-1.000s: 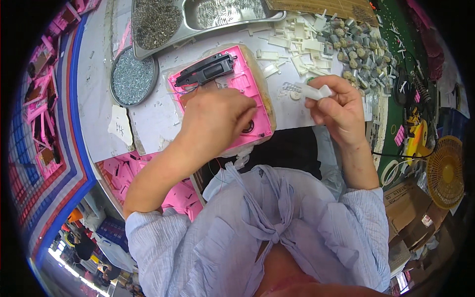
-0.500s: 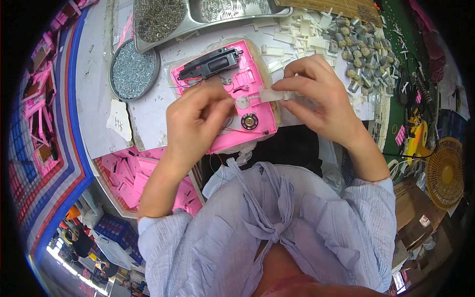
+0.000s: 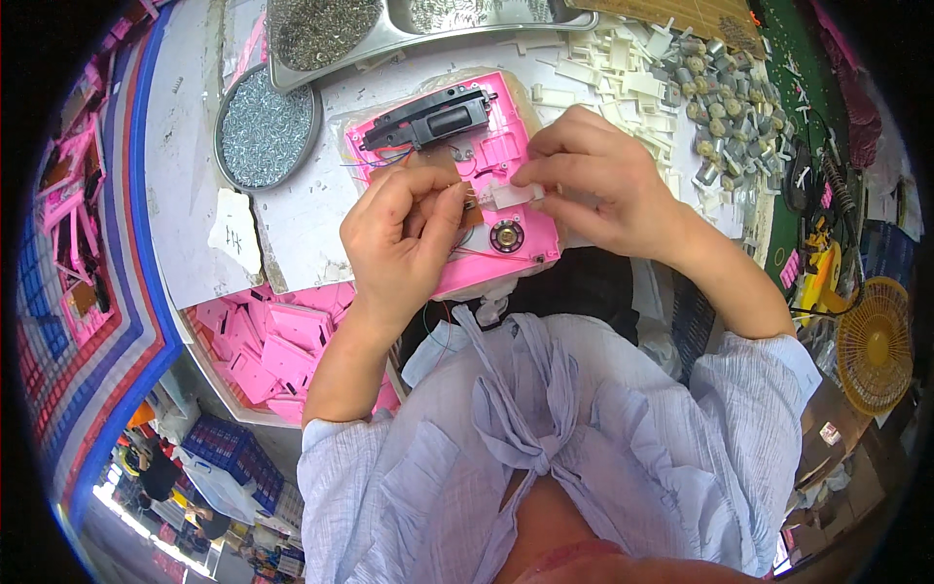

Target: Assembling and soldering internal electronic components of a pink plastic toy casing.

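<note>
In front of me lies a pink plastic housing [image 3: 501,107] with a black plastic assembly [image 3: 428,119], a round speaker [image 3: 507,236] and thin wires in it. My right hand [image 3: 608,190] pinches a translucent white plastic piece [image 3: 511,198] low over the housing, just above the speaker. My left hand [image 3: 401,234] is closed in a pinch over the housing's left part, its fingertips close to the white piece. Something small and brownish shows at those fingertips, but I cannot make out what it is.
Beyond the housing stand a metal tray [image 3: 389,44] of small metal parts and a round dish [image 3: 265,131] of screws. White plastic parts [image 3: 632,83] and small motors [image 3: 730,117] lie piled at far right. A box of pink parts [image 3: 282,350] sits at lower left.
My right hand has brought the white piece left, in over the housing. My left hand has shifted toward it, its fingertips now pinched close beside the piece. The whole view has shifted slightly.
</note>
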Demonstrator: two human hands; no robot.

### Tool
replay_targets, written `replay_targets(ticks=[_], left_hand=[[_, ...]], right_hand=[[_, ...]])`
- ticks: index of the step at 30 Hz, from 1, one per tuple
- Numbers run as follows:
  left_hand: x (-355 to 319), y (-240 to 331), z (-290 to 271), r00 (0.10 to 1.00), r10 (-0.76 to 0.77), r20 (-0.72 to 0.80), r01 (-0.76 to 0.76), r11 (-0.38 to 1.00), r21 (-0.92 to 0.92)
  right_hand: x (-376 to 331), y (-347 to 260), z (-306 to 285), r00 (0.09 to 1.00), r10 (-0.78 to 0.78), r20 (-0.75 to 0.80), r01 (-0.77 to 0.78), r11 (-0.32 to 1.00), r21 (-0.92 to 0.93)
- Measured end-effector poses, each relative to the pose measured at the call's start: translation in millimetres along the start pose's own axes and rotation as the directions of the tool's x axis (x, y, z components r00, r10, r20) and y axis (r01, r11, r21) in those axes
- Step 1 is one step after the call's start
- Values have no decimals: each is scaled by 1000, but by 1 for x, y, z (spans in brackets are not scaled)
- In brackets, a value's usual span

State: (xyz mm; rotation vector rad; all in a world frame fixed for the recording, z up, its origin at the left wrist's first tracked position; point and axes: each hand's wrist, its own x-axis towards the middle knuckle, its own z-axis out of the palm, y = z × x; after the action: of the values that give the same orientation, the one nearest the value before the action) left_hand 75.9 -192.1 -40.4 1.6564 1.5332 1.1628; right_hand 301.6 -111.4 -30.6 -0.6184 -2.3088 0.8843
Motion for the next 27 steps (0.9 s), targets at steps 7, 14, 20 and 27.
replay_targets(ticks=[7,14,20,27], left_hand=[[4,1,3,997,69,-37,-70,997,-27],[4,6,1,996,-4,84,5,1000,-20],[-2,8,-16,1000,-27,13,28,992,-120],[33,42,-2,960,206,191,-208,978,-8]], right_hand=[[3,-13,10,995,49,84,-28,971,-239],[-8,-22,-3,995,92,43,-83,980,-181],[-52,26,-109,937,279,-209,-344,639,-688],[-35,54,-113,949,315,30,-152,538,-829]])
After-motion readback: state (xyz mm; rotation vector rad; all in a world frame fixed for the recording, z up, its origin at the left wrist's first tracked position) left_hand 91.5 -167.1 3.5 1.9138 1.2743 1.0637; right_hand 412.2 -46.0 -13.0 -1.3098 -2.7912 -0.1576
